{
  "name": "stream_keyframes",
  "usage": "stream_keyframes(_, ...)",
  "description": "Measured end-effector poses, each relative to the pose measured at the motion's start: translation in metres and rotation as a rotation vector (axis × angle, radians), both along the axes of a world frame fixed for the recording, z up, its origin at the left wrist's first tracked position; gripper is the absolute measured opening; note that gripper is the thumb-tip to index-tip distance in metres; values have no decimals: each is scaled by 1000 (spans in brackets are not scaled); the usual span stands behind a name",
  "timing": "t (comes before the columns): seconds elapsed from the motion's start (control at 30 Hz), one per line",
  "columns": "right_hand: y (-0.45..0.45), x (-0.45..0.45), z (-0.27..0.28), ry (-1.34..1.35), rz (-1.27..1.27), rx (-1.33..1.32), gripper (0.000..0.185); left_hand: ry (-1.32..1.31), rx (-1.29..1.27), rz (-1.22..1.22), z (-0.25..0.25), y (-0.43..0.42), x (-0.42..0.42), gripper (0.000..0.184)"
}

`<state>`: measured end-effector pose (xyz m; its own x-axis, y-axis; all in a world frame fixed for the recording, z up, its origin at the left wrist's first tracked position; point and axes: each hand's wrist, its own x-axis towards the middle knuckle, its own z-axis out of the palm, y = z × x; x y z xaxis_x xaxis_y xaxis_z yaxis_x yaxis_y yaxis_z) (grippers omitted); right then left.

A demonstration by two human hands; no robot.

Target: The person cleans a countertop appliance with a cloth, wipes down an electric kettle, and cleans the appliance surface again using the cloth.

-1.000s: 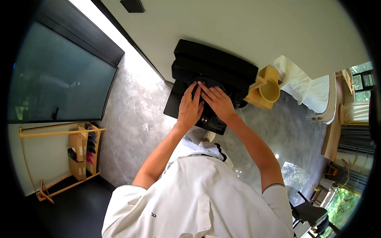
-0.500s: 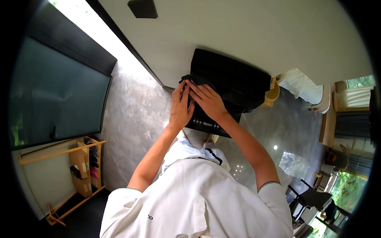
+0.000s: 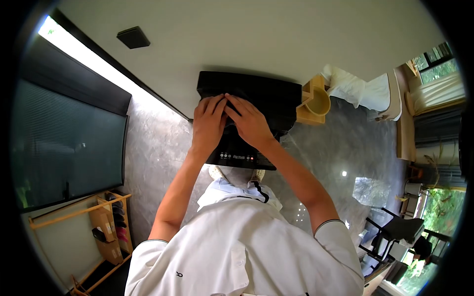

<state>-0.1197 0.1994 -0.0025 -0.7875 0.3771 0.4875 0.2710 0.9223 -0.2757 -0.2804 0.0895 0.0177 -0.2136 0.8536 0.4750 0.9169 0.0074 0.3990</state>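
Left hand (image 3: 208,127) and right hand (image 3: 251,126) have moved farther over the black machine (image 3: 261,89), half-curled (any grip, I can't tell).

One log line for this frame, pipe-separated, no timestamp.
left hand: over black machine | right hand: over same machine, close beside left | button panel: uncovered, wearer's side | grip: can't tell

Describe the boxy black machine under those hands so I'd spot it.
Find the big plain pale wall up top. Just below it, left of the round yellow tub, stands the boxy black machine, the left hand and right hand over it. Unlike the tub, it has small pale marks, one reddish, along its near edge.
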Motion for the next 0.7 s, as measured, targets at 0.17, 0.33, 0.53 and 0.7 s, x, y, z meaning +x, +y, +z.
stream_keyframes(0.17, 24, 69, -1, 44, -40, -35, 53, 26, -6, -91, -3, 33, 58, 55)
stream_keyframes(0.33, 42, 132, -4, 23, -136, -60, 57, 10, 8, -145, -5, 62, 119, 54)
stream_keyframes(0.53, 44, 172, -26, 265, -165, -304, 58, 28, -26, -176, -3, 83, 167, 54)
stream_keyframes(0.7, 26, 158, -68, 628, -251, -541, 62, 127, -72, -213, -1, 93, 190, 58)
